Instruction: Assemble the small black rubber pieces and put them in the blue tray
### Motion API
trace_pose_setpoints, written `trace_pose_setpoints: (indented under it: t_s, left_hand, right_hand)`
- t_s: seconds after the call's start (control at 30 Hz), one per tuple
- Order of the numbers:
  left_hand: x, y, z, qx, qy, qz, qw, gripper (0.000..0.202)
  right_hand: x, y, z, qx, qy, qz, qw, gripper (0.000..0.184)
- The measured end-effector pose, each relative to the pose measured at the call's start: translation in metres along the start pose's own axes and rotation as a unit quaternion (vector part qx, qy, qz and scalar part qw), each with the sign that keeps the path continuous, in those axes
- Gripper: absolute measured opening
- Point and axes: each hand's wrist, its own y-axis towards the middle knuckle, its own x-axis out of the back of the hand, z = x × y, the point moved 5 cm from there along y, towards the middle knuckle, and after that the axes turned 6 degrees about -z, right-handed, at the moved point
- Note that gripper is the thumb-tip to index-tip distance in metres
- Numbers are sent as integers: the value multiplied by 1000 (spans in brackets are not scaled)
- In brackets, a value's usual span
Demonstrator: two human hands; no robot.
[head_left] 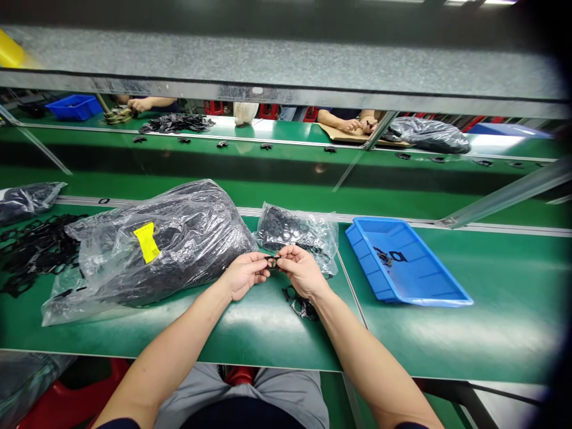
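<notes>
Between my two hands is a small black plastic part with a round opening (pixel 272 262), held just above the green table (pixel 241 333). My left hand (pixel 243 275) pinches its left end with thumb and forefinger. At the other end, my right hand (pixel 301 273) is closed on it in the same way. Several similar black parts (pixel 301 305) lie under and beside my right wrist. Right behind my hands rests a small clear bag of black parts (pixel 290 226). A large clear bag (pixel 179 238) full of dark parts, with a yellow label (pixel 147 242), lies left of my left hand.
A blue tray (pixel 424 268) to the right holds a few black parts. Loose black parts (pixel 36 250) are heaped at far left, near another bag (pixel 29 199). Across a green divider, other people's hands (pixel 353 125) work at a far bench. A metal shelf edge (pixel 268 92) spans overhead.
</notes>
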Motion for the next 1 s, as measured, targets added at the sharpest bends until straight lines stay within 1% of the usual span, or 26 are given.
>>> trace_pose_setpoints:
  t_s: [0.17, 0.37, 0.57, 0.7, 0.77, 0.83, 1.0]
  left_hand:
    - [-3, -2, -1, -1, -12, 15, 1000, 21]
    - [-3, 0, 0, -17, -50, 24, 998, 22]
    - [-6, -3, -4, -16, 7, 32, 999, 25]
    - [-5, -3, -5, -50, 25, -8, 998, 28]
    - [-4, -2, -4, -69, 37, -34, 996, 29]
    - [-2, 0, -4, -84, 46, -55, 994, 29]
    - [0, 1, -4, -102, 66, -86, 989, 29]
  right_hand:
    - [0, 0, -1, -12, 21, 0, 1000, 30]
    - [-1, 0, -2, -22, 34, 9, 999, 29]
    - [-2, -3, 0, -31, 30, 15, 999, 29]
    - [-3, -3, 1, -47, 48, 22, 998, 31]
    - [-5, -2, -1, -62, 56, 28, 996, 32]
    - [-4, -1, -4, -64, 57, 20, 996, 32]
    - [1, 3, -7, 3, 36, -51, 998, 32]
